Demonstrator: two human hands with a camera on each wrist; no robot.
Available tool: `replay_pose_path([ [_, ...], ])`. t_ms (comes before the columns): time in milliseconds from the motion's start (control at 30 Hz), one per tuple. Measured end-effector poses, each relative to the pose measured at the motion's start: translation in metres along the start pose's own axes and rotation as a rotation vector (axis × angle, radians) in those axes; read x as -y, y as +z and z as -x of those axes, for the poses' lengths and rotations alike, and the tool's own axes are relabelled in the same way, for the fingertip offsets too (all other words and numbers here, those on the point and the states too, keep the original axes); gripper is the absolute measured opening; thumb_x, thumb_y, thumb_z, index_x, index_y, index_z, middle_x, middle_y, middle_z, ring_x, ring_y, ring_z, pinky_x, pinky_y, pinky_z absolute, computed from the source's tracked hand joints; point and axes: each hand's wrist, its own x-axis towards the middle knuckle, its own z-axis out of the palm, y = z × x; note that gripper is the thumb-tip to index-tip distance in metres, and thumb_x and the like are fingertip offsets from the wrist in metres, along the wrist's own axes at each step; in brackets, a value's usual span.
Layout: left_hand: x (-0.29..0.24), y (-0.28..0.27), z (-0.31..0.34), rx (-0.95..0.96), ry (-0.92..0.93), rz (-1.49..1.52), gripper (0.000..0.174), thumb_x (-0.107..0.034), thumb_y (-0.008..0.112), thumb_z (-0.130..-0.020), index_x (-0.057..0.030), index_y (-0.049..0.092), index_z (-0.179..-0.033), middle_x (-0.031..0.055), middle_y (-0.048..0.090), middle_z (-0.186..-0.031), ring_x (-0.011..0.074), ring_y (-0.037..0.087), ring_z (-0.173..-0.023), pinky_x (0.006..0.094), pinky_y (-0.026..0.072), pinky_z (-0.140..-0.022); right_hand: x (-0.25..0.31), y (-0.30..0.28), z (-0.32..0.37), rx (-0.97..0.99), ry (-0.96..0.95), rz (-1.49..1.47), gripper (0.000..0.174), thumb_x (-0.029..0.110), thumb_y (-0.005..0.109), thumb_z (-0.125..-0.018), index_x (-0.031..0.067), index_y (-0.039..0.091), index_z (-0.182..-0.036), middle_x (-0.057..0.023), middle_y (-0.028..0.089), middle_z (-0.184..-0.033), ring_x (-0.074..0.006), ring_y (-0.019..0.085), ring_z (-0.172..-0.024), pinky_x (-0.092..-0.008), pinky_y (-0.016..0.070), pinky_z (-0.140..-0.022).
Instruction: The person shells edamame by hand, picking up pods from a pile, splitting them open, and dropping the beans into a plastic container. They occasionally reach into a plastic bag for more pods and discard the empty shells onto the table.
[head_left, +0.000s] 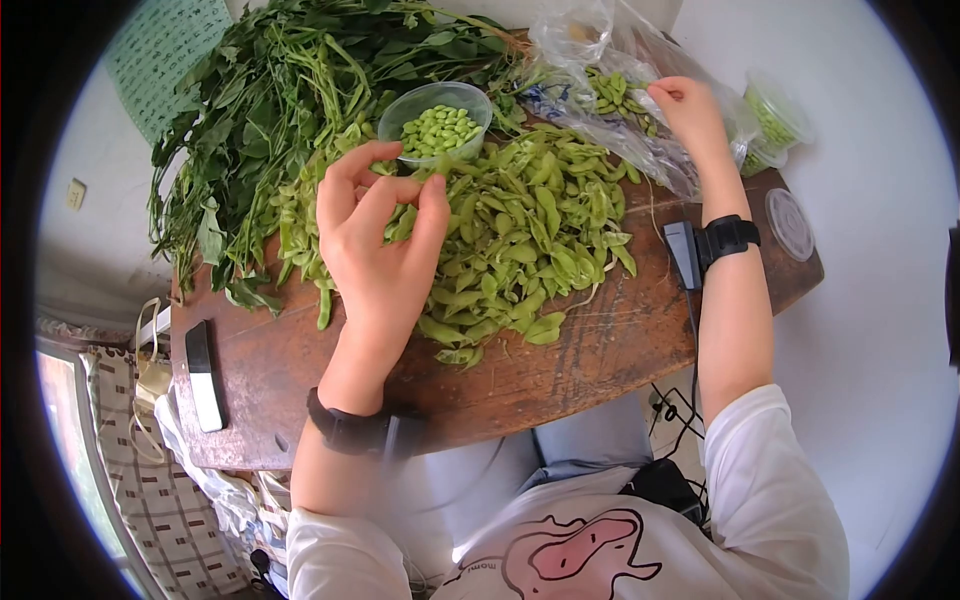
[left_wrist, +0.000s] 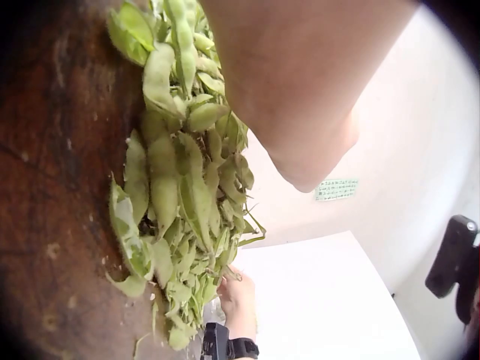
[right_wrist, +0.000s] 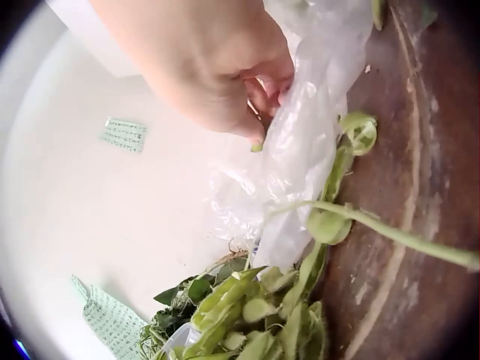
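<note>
My left hand (head_left: 378, 235) is raised over a heap of green soybean pods (head_left: 530, 225), fingers bent loosely, with nothing visible between them. Just beyond its fingertips stands a clear plastic bowl (head_left: 397, 106) partly filled with shelled green soybeans (head_left: 440, 131). At the far right, my right hand (head_left: 690, 115) is over a crumpled clear plastic bag (head_left: 590, 50) with pods in it. In the right wrist view, a small green tip of a soybean pod (right_wrist: 257, 147) pokes out from between thumb and fingers; the rest is hidden by the hand.
Leafy soybean stalks (head_left: 250, 130) cover the back left of the worn wooden table (head_left: 640, 340). Plastic tubs of beans (head_left: 775, 112) stand at the right edge, with a clear round lid (head_left: 790, 225) nearer me. A black-and-white slab (head_left: 206, 378) lies at the left edge.
</note>
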Motion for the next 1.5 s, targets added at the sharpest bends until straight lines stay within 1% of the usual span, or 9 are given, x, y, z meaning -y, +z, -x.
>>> replay_pose_path([
  [100,0.000,0.000,0.001,0.005,-0.006,0.002,0.013,-0.005,0.080,-0.081,-0.0015,0.068,-0.078,0.0111,0.066,-0.113,0.0192,0.052,-0.080,0.0336,0.0461,-0.075,0.004,-0.004,0.001,-0.003,-0.027,-0.286,0.025,0.021,0.073,-0.090,0.0024,0.077,-0.106,-0.0166,0.076,-0.090,-0.0263,0.071,-0.078,-0.0358,0.0545,-0.074],
  [200,0.000,0.001,0.001,0.006,-0.008,-0.006,0.015,-0.006,0.080,-0.082,-0.0013,0.067,-0.077,0.0106,0.066,-0.112,0.0186,0.051,-0.078,0.0333,0.0458,-0.073,0.003,-0.005,0.003,0.104,0.075,-0.241,0.025,0.020,0.075,-0.088,0.0012,0.077,-0.105,-0.0165,0.076,-0.089,-0.0247,0.071,-0.079,-0.0354,0.0550,-0.075],
  [300,0.002,0.000,0.001,0.018,-0.011,0.000,0.016,-0.007,0.080,-0.082,-0.0011,0.067,-0.076,0.0105,0.066,-0.112,0.0184,0.051,-0.077,0.0330,0.0457,-0.073,-0.014,-0.002,0.000,0.100,-0.037,-0.004,0.024,0.019,0.076,-0.088,0.0000,0.077,-0.103,-0.0138,0.076,-0.089,-0.0222,0.071,-0.082,-0.0348,0.0549,-0.077],
  [467,0.001,0.001,0.001,-0.002,0.019,-0.009,0.014,-0.006,0.079,-0.083,-0.0016,0.067,-0.078,0.0107,0.065,-0.113,0.0192,0.052,-0.078,0.0334,0.0459,-0.073,-0.025,0.008,0.001,0.150,-0.030,0.108,0.016,0.012,0.078,-0.081,0.0024,0.078,-0.094,-0.0187,0.075,-0.087,-0.0332,0.073,-0.081,-0.0401,0.0566,-0.078],
  [700,0.003,0.000,0.001,-0.001,0.030,-0.024,0.010,-0.005,0.077,-0.084,-0.0026,0.068,-0.086,0.0122,0.065,-0.114,0.0252,0.059,-0.091,0.0359,0.0483,-0.081,-0.009,0.004,0.002,0.140,0.005,0.205,0.017,0.014,0.080,-0.081,0.0000,0.077,-0.090,-0.0186,0.075,-0.085,-0.0309,0.073,-0.081,-0.0389,0.0566,-0.077],
  [800,0.001,0.000,0.001,0.008,-0.057,0.022,0.011,-0.005,0.077,-0.084,-0.0032,0.068,-0.089,0.0123,0.064,-0.114,0.0279,0.061,-0.097,0.0370,0.0489,-0.085,0.014,-0.006,0.003,0.020,0.055,-0.060,0.021,0.016,0.080,-0.084,-0.0015,0.076,-0.095,-0.0139,0.076,-0.085,-0.0233,0.072,-0.079,-0.0352,0.0563,-0.074],
  [867,0.002,0.000,0.002,0.009,-0.035,0.000,0.012,-0.004,0.077,-0.082,-0.0039,0.068,-0.090,0.0120,0.063,-0.114,0.0280,0.061,-0.098,0.0369,0.0493,-0.085,0.033,-0.013,0.005,0.059,0.118,-0.490,0.023,0.014,0.080,-0.086,-0.0016,0.075,-0.102,-0.0082,0.075,-0.091,-0.0157,0.070,-0.083,-0.0296,0.0551,-0.077],
  [1067,0.001,0.002,0.001,0.005,0.010,-0.010,0.018,-0.002,0.080,-0.078,-0.0052,0.070,-0.092,0.0098,0.063,-0.114,0.0266,0.060,-0.096,0.0367,0.0496,-0.083,0.074,-0.010,0.020,0.198,-0.080,-0.897,0.027,0.005,0.078,-0.087,-0.0012,0.074,-0.112,-0.0073,0.074,-0.104,-0.0134,0.069,-0.096,-0.0261,0.0528,-0.090],
  [1500,0.002,0.003,0.001,0.021,0.006,-0.002,0.017,-0.002,0.081,-0.077,-0.0069,0.072,-0.091,0.0080,0.062,-0.113,0.0232,0.056,-0.088,0.0357,0.0481,-0.078,0.111,-0.002,0.041,0.364,-0.136,-0.708,0.023,0.008,0.073,-0.092,0.0006,0.075,-0.115,-0.0073,0.076,-0.108,-0.0116,0.070,-0.098,-0.0258,0.0545,-0.088],
])
